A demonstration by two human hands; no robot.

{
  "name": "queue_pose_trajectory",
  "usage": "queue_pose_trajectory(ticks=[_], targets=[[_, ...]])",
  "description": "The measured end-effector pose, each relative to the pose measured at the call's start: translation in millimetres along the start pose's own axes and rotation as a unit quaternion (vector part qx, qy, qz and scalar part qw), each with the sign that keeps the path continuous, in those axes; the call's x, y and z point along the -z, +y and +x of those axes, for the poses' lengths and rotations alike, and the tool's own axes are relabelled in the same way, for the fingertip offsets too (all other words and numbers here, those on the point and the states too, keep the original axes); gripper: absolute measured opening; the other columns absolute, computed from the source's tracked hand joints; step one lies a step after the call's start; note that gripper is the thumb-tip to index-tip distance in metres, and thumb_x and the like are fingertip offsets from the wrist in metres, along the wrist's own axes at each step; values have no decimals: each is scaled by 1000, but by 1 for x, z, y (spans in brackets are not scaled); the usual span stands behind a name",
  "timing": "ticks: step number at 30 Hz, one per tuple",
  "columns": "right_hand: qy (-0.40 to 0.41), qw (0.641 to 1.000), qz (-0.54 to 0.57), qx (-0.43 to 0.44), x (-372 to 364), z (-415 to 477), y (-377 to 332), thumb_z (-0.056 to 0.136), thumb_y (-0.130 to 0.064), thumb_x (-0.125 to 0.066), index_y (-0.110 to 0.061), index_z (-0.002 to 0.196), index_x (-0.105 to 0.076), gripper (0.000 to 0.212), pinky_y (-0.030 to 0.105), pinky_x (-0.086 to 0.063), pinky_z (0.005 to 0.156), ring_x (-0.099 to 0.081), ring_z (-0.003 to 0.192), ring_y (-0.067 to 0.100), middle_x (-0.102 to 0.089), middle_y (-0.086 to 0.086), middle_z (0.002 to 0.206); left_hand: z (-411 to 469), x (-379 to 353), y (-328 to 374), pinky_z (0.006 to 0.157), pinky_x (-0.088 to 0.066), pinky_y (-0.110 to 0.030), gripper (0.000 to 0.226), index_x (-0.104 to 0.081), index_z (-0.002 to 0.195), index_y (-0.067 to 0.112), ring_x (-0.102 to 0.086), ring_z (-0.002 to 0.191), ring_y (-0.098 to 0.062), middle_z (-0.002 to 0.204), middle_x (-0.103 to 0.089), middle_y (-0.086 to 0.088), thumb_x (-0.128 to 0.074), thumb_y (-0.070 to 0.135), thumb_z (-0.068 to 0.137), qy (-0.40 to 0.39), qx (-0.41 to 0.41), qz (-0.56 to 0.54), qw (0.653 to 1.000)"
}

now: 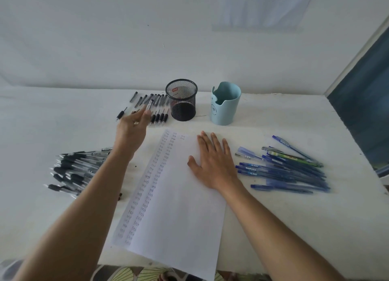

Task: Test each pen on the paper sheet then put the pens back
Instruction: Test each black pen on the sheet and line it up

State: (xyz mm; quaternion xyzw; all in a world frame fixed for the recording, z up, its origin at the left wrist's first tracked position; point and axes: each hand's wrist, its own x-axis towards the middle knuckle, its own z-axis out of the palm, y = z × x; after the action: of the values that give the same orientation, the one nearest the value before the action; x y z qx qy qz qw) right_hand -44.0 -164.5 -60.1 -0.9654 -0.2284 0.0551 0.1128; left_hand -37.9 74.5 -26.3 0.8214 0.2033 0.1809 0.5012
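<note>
Paper sheet [181,207] lies nearest you, on the white table [294,217], with test marks down its left side. Your right hand [212,165] is flat on it, fingers straight and spread. Your left hand [132,129] reaches over the row of black pens [160,116] beside the mesh cup [182,100], fingertips pinching a clear pen [149,106]; blurry. Black pen pile [73,171] left, blue pen pile [290,171] right.
</note>
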Motion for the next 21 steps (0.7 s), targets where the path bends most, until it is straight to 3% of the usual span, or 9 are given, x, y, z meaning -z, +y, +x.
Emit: queue_pose_trajectory(ticks=[2, 4, 7, 10, 13, 16, 18, 21], targets=[[0, 1000, -2, 0, -1, 0, 0, 92, -58, -13, -16, 160, -8, 79, 47, 6, 124, 6, 154, 21, 0, 0, 168, 2, 3, 2, 84, -46, -31, 40, -66, 130, 22, -63, 89, -16, 107, -74, 0, -57, 44, 98, -7, 12, 23, 1000], [1, 1000, -3, -1, -1, 1, 0, 86, -59, -6, -16, 160, -8, 85, 47, 6, 124, 6, 154, 21, 0, -1, 168, 5, 4, 5, 93, -43, -27, 35, -67, 128, 19, -60, 111, -16, 123, -70, -2, -58, 36, 98, -5, 6, 57, 998], [6, 1000, -6, 1, -3, 1, 1, 84, -59, -3, -17, 160, -8, 87, 47, 6, 124, 5, 154, 21, 0, -1, 168, 17, 4, 11, 94, -40, -27, 34, -65, 130, 18, -57, 114, -24, 123, -66, -10, -52, 25, 100, -6, 0, 133, 991], [5, 1000, -10, 3, -3, 2, 1, 80, -61, 3, -17, 160, -7, 92, 47, 5, 124, 5, 154, 21, 1, -1, 168, 34, -4, 16, 104, -37, -34, 47, -55, 140, 7, -46, 127, -34, 137, -43, -20, -39, 5, 95, -20, 11, 206, 978], [4, 1000, -14, 4, -3, 3, 2, 80, -61, 2, -18, 160, -7, 91, 48, 4, 124, 5, 154, 21, 1, -1, 168, 49, -14, 14, 85, -42, -32, 42, -59, 130, -6, -52, 117, -38, 134, -44, -24, -41, -6, 92, 8, -13, 263, 965], [4, 1000, -15, 3, -4, 3, 1, 80, -61, 2, -18, 160, -7, 91, 48, 4, 124, 5, 154, 21, 1, -1, 168, 62, -20, 4, 69, -41, -33, 26, -69, 104, 0, -55, 87, -31, 117, -61, -23, -50, -8, 88, 28, -41, 295, 954], [3, 1000, -15, 5, -3, 3, 1, 80, -61, 3, -18, 160, -7, 91, 47, 4, 124, 5, 154, 21, 1, -1, 168, 67, -22, 0, 72, -42, -38, 17, -68, 95, 4, -54, 84, -29, 103, -67, -20, -55, -1, 87, 49, -51, 332, 940], [2, 1000, -18, 5, -3, 3, 2, 80, -61, 3, -18, 160, -7, 92, 47, 4, 124, 6, 154, 21, 2, -1, 168, 68, -21, 0, 85, -43, -41, 20, -72, 106, 9, -57, 104, -35, 107, -69, -16, -60, 14, 92, 56, -54, 355, 931]])
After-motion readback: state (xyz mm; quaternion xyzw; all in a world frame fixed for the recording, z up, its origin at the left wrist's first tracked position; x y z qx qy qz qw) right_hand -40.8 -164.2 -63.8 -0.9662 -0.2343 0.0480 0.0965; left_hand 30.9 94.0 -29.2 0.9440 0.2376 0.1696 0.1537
